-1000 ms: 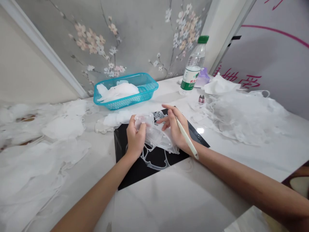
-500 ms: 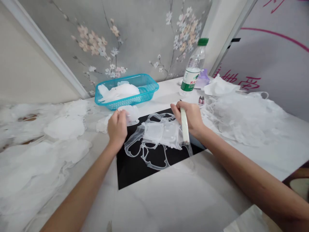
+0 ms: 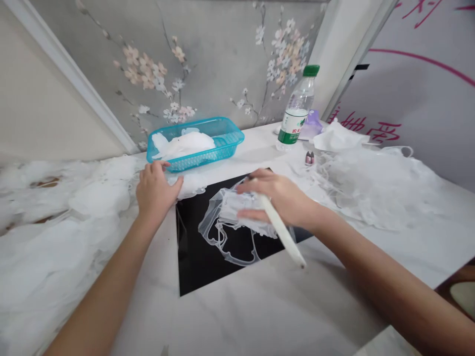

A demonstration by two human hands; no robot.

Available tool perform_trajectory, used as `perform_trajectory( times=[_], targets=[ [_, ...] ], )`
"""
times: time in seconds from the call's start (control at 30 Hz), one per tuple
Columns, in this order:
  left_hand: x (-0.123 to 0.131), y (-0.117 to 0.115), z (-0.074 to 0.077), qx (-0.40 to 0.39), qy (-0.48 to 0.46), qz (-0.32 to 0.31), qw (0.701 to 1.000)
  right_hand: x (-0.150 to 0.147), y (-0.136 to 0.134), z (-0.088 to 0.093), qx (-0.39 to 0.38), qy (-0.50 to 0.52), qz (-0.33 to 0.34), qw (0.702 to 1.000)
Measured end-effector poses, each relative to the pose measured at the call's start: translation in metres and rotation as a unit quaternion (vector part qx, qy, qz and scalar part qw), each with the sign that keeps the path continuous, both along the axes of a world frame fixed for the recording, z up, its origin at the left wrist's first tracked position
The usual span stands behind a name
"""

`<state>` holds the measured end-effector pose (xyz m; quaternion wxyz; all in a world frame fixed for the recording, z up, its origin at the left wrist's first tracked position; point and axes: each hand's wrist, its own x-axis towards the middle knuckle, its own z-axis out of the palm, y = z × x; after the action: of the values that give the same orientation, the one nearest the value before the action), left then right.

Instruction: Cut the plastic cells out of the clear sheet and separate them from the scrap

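My right hand (image 3: 280, 198) is over the black mat (image 3: 202, 264), gripping a long white-handled tool (image 3: 284, 235) whose handle slants toward me. Its working tip is hard to make out. Stretched fingers of that hand reach over a translucent white sheet with cut-out shapes (image 3: 237, 258), partly hiding it. My left hand (image 3: 156, 190) is open, thumb apart from the fingers, just in front of the blue basket (image 3: 232, 148). Thin translucent white pieces (image 3: 193, 184) lie beside its thumb, at the mat's far left corner.
White pieces lie inside the basket. A green-capped water bottle (image 3: 296, 116) stands at the back, near a small dark-and-pink object (image 3: 309, 158). Heaps of translucent white scraps cover the right (image 3: 382, 185) and left (image 3: 55, 257) of the table. A flowered wall rises behind.
My left hand has let go of a white piece and moved left, fingers spreading. My right hand has shifted left and lower over the sheet, its tool handle swinging outward. The sheet looks bunched leftward.
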<state>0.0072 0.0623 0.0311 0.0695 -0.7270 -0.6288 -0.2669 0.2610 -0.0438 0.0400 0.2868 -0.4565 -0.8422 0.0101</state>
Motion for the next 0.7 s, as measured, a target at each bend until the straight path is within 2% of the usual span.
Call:
perform_trajectory(
  times=[0.07, 0.13, 0.2, 0.3, 0.4, 0.47, 0.53, 0.6, 0.7],
  targets=[
    [0.005, -0.004, 0.004, 0.043, -0.033, -0.039, 0.998, -0.007, -0.003, -0.003, -0.068, -0.088, 0.069, 0.991],
    [0.015, -0.010, 0.007, 0.061, -0.075, -0.099, 0.990, -0.012, -0.002, -0.008, -0.110, -0.136, 0.067, 0.982],
    [0.027, -0.021, 0.007, 0.050, -0.114, -0.167, 0.978, -0.013, 0.001, -0.014, -0.128, -0.106, 0.038, 0.985],
    [0.047, -0.041, 0.002, -0.021, -0.153, -0.263, 0.952, -0.012, 0.004, -0.017, -0.155, 0.080, -0.009, 0.985],
    [0.062, -0.056, -0.009, -0.160, -0.189, -0.349, 0.904, -0.011, 0.005, -0.014, -0.182, 0.313, -0.037, 0.932],
    [0.069, -0.062, -0.014, -0.212, -0.211, -0.346, 0.889, -0.011, 0.005, -0.010, -0.191, 0.415, -0.056, 0.887],
    [0.072, -0.063, -0.016, -0.215, -0.233, -0.320, 0.893, -0.012, 0.005, -0.005, -0.204, 0.462, -0.076, 0.860],
    [0.074, -0.061, -0.014, -0.204, -0.268, -0.301, 0.892, -0.011, 0.004, -0.001, -0.210, 0.474, -0.095, 0.850],
    [0.072, -0.056, -0.007, -0.204, -0.377, -0.282, 0.858, -0.004, 0.005, 0.005, -0.228, 0.489, -0.120, 0.833]
  ],
)
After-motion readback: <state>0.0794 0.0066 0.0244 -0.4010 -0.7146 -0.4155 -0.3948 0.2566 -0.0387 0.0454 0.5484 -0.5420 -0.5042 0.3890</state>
